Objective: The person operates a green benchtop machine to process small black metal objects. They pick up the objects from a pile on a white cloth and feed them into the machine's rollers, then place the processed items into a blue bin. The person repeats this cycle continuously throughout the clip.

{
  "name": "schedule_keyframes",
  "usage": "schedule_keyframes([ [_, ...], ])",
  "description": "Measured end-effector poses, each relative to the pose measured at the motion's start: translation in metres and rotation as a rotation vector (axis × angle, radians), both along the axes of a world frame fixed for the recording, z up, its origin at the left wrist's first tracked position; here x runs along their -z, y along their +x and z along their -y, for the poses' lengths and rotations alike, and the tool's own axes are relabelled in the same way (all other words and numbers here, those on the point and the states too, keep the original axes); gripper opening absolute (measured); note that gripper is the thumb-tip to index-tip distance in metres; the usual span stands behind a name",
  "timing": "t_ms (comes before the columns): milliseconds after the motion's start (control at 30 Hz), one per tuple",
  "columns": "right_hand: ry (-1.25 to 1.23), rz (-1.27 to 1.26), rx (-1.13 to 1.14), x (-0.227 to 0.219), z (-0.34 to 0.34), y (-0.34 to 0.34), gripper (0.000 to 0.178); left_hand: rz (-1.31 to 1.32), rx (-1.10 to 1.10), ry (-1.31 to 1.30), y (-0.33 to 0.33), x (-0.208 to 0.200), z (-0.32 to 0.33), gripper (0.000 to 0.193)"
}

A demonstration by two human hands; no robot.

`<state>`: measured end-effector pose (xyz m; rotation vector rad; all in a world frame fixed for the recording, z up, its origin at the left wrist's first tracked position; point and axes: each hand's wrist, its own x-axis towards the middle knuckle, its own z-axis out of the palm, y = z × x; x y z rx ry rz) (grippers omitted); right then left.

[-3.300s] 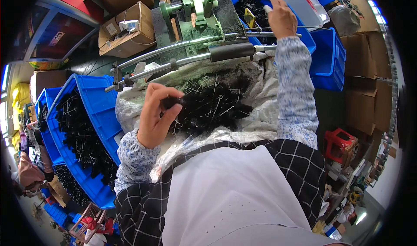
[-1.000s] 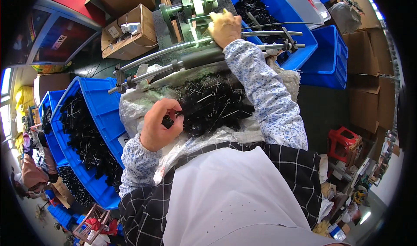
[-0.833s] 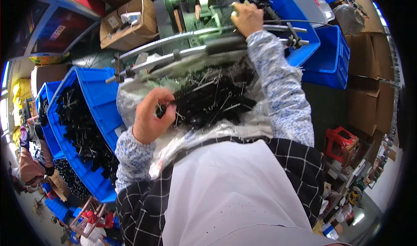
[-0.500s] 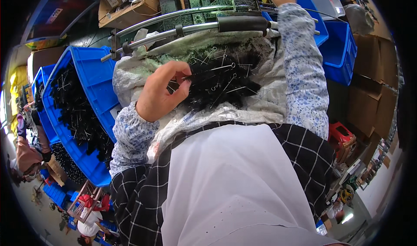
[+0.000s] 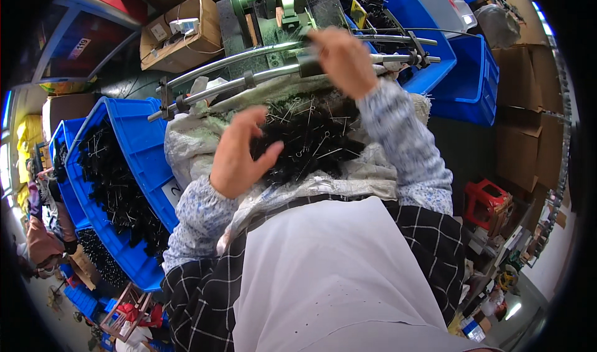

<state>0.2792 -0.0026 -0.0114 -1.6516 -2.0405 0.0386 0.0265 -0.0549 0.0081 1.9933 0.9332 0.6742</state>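
A heap of small black-bristled wire brushes (image 5: 308, 142) with thin looped metal stems lies on a whitish woven sack (image 5: 189, 131) across my lap. Over the heap's left edge, my left hand (image 5: 235, 159) has its thumb and fingers spread, with nothing visible between them. My right hand (image 5: 343, 61) reaches over the metal rails (image 5: 267, 75) to the front of a green machine (image 5: 287, 18). Motion smears its fingertips, so I cannot make out whether they hold anything.
At left stands a blue crate (image 5: 140, 159) full of black brushes. Another blue bin (image 5: 407, 10) with brushes is behind the rails at right, beside a deep blue bin (image 5: 463, 91). A cardboard box (image 5: 180, 35) sits at the back left; a red stool (image 5: 488, 204) is at right.
My left hand has opened from a pinch on a brush's wire stem. My right hand has come from the far right bin to the machine's front. The whole view has shifted slightly.
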Motion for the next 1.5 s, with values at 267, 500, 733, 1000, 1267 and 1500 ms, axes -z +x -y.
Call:
schedule_keyframes([
  [267, 0.057, 0.419, 0.307, 0.048, -0.066, 0.049, 0.023, -0.414, 0.454, 0.114, -0.013, 0.029, 0.03, 0.029],
  [500, 0.003, 0.396, 0.29, 0.054, -0.073, 0.05, 0.023, -0.194, 0.403, 0.041, -0.012, 0.028, 0.027, 0.02],
  [733, -0.037, 0.376, 0.292, 0.055, -0.074, 0.048, 0.022, 0.058, 0.402, 0.032, -0.015, 0.01, 0.017, 0.024],
  [1000, -0.051, 0.332, 0.223, 0.065, -0.088, 0.063, 0.025, 0.126, 0.201, -0.11, -0.034, -0.022, 0.002, 0.029],
  [1267, -0.014, 0.464, 0.238, 0.058, -0.085, 0.058, 0.025, 0.144, 0.163, -0.11, -0.027, -0.017, 0.004, 0.027],
  [1500, 0.122, 0.404, 0.225, 0.057, -0.082, 0.06, 0.022, 0.147, 0.148, -0.105, -0.027, -0.015, 0.004, 0.026],
])
